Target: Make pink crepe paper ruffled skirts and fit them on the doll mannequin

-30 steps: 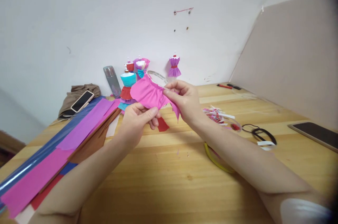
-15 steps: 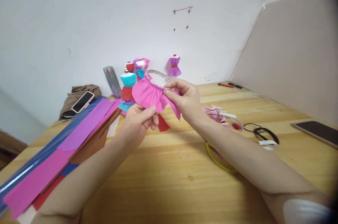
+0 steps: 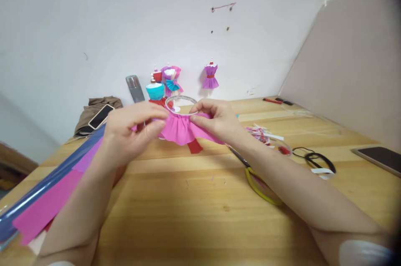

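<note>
A strip of pink crepe paper (image 3: pixel 179 129), gathered into pleats along its top edge, hangs from a thin roll of tape (image 3: pixel 181 98). My right hand (image 3: pixel 216 120) pinches the paper and the tape's rim between thumb and fingers. At the strip's left end is my left hand (image 3: pixel 134 130), its thumb and fingertips drawn together on the paper's edge and slightly blurred. Below the pleats a red paper piece (image 3: pixel 195 146) shows on the table. Scissors with yellow handles (image 3: pixel 261 191) lie partly under my right forearm.
Small dress forms in coloured paper, one in purple (image 3: pixel 211 76), stand by the wall near a grey flask (image 3: pixel 135 89). Paper sheets (image 3: pixel 52 209) and a phone on brown cloth (image 3: pixel 100 116) lie left. Paper scraps (image 3: pixel 259 134), a black cord (image 3: pixel 318 160) and another phone (image 3: pixel 379 158) lie right.
My left hand has moved from beneath the pink paper up to its left end. The tape and paper are lower and more level, and my right hand still grips them.
</note>
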`<state>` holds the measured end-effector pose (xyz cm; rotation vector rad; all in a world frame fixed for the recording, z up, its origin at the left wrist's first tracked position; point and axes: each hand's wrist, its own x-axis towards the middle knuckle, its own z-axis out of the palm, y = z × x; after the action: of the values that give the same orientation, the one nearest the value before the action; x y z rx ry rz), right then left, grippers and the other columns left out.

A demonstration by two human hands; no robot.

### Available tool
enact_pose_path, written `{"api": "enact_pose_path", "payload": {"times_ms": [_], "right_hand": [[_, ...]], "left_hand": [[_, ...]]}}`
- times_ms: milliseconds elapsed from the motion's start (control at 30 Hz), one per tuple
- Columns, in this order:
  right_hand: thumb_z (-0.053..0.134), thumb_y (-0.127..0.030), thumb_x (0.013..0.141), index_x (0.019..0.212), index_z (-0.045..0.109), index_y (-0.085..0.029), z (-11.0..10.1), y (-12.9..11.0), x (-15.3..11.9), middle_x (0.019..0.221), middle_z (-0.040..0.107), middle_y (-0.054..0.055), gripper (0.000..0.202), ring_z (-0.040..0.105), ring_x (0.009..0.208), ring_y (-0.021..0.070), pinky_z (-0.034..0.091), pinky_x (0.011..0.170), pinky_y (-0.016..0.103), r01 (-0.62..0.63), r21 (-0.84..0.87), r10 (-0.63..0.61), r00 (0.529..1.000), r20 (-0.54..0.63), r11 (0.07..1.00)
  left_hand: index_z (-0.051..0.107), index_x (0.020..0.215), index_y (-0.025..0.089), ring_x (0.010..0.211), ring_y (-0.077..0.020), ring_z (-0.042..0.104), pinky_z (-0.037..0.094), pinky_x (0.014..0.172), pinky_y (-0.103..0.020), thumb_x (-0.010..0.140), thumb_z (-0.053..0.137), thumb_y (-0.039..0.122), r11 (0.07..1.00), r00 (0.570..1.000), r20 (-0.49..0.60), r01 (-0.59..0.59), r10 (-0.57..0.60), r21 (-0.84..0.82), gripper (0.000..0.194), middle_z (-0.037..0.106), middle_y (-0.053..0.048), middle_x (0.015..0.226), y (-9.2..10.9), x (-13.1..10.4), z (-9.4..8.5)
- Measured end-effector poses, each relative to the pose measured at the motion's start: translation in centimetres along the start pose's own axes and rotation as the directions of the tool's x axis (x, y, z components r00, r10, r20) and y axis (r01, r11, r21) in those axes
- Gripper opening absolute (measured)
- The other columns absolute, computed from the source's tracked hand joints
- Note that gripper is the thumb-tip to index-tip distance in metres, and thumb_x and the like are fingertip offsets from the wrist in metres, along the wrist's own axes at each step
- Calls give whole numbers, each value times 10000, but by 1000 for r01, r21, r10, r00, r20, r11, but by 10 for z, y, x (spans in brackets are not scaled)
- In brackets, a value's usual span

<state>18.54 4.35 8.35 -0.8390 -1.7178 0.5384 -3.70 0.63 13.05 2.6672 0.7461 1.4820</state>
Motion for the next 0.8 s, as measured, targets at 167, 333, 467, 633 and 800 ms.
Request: {"api": "enact_pose_path", "payload": {"times_ms": [167, 333, 467, 633, 800], "right_hand": [[596, -234, 744, 728, 660, -154, 2, -3, -6, 625, 580, -13, 103, 482, 595, 120, 355, 577, 251, 43, -119, -27, 991, 132, 992], [589, -232, 759, 744, 677, -160, 3, -10, -9, 624, 589, -9, 115, 499, 606, 128, 361, 587, 251, 80, -216, -40, 982, 184, 973], [596, -246, 779, 763, 683, -174, 4, -13, -12, 651, 626, 1, 114, 542, 637, 145, 390, 614, 262, 112, -236, -67, 979, 190, 965], [596, -205, 783, 877, 686, -183, 9, -10, -15, 700, 655, 7, 132, 563, 639, 151, 404, 617, 267, 160, -290, -121, 982, 148, 944], [588, -191, 817, 1142, 650, -182, 14, -6, -20, 767, 685, 22, 331, 582, 613, 153, 412, 613, 269, 212, -396, -194, 977, 86, 894]], "left_hand": [[750, 850, 172, 758, -161, 601, 457, 687, -287, 903, 588, 249, 978, 991, 133, -43, 16, 205, 187, 768, -42, 846, -18, 2, 9], [756, 822, 180, 692, -164, 512, 400, 653, -299, 896, 592, 301, 963, 961, 275, -47, -28, 265, 217, 738, -31, 763, -13, -2, 26], [749, 775, 181, 645, -154, 464, 360, 609, -288, 865, 585, 238, 940, 961, 277, -73, -23, 332, 196, 706, -12, 685, -8, -4, 33], [640, 573, 162, 607, -156, 426, 288, 541, -290, 872, 531, 192, 866, 971, 235, -152, 41, 477, 320, 608, -21, 555, -8, -8, 40], [615, 582, 158, 602, -157, 436, 311, 552, -298, 885, 525, 168, 809, 972, 204, -214, 119, 547, 317, 636, -25, 591, -7, -10, 43]]}}
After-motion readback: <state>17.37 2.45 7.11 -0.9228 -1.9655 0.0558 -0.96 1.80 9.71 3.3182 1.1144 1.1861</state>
